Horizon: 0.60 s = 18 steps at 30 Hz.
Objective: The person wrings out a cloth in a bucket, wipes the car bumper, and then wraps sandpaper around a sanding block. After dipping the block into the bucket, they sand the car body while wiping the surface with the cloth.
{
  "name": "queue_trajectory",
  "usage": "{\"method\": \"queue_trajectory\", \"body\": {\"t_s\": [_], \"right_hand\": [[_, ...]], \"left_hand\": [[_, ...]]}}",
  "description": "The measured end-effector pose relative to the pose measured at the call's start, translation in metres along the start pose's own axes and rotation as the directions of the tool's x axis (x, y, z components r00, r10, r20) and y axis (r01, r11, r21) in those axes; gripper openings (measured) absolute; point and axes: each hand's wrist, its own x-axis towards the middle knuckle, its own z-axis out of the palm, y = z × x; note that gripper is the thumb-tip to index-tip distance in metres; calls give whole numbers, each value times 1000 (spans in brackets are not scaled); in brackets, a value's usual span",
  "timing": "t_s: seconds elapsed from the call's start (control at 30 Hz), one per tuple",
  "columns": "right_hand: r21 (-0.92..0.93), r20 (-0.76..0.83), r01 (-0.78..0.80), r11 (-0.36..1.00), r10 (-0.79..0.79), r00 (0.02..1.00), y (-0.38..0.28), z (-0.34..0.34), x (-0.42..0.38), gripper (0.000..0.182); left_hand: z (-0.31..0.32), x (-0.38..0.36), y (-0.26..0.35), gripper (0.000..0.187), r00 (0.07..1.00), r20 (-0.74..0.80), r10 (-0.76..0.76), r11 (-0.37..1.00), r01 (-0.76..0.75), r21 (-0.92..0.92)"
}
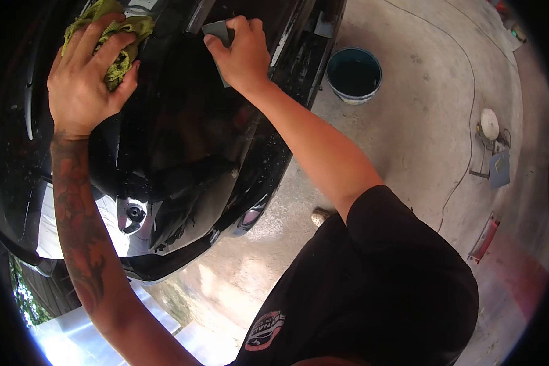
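Note:
Yellow-green cloth is bunched under my left hand, whose fingers curl over it against the glossy black car body. My right hand grips a flat grey piece of sandpaper between thumb and fingers, and it rests on the same black surface to the right of the cloth. Part of the sandpaper lies hidden behind the fingers. Water drops dot the black paint around both hands.
A dark bucket of liquid stands on the concrete floor beside the car. Further right, a thin cable runs across the floor, near a small stand with a grey sheet. A red-and-white object lies lower right.

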Motion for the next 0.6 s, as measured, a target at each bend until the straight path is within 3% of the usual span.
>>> {"method": "queue_trajectory", "body": {"t_s": [0.2,0.43,0.6], "right_hand": [[5,122,77,997,-77,989,22,-17,-77,37],[-105,-6,131,986,-132,991,21,-10,-5,36],[-72,42,222,972,-219,975,38,-22,-62,33]], "left_hand": [[1,0,1,31,1000,1,-13,1000,13,-8],[0,-2,0,31,1000,1,-6,1000,6,-17],[2,-2,-1,31,1000,-3,-8,1000,8,-17]]}}
